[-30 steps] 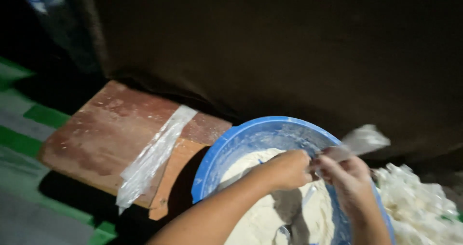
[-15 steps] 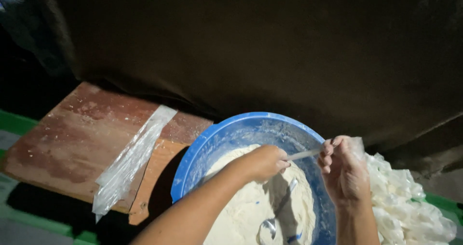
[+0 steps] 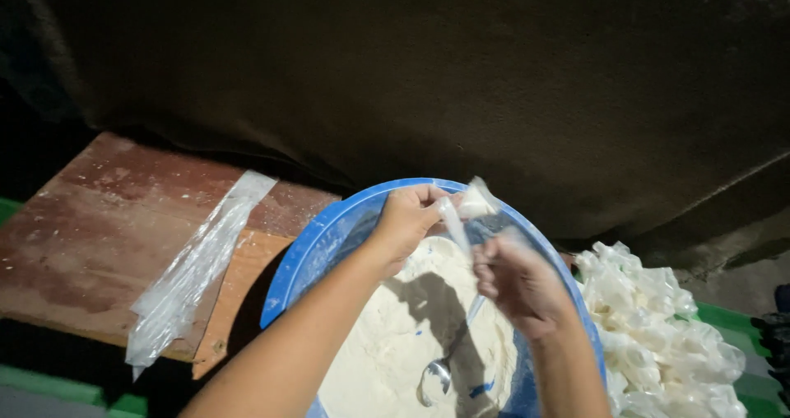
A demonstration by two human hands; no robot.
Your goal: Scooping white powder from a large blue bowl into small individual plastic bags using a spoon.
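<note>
In the head view, the left hand (image 3: 409, 218) sits just above the centre of the frame, over the far rim of a blue basin (image 3: 306, 257), its fingers pinched shut on the upper end of a small plastic packet (image 3: 462, 212). The packet is thin, translucent and whitish; its top flares out pale and crumpled just right of the left hand, and below that it is drawn into a narrow twisted strip slanting down to the right hand (image 3: 517, 280). The right hand, blurred, lies right of centre with its fingers curled closed around the lower part of the strip. Under both hands the basin holds a mound of white flour (image 3: 395, 336), and a metal spoon (image 3: 436, 375) lies in it near the bottom edge, handle pointing up toward the right hand. At the lower right a heap of filled white packets (image 3: 658, 336) rests just beside the basin. On the left a reddish wooden board (image 3: 107, 220) carries a long clear plastic sleeve (image 3: 193, 266), lying diagonally, well apart from the hands
</note>
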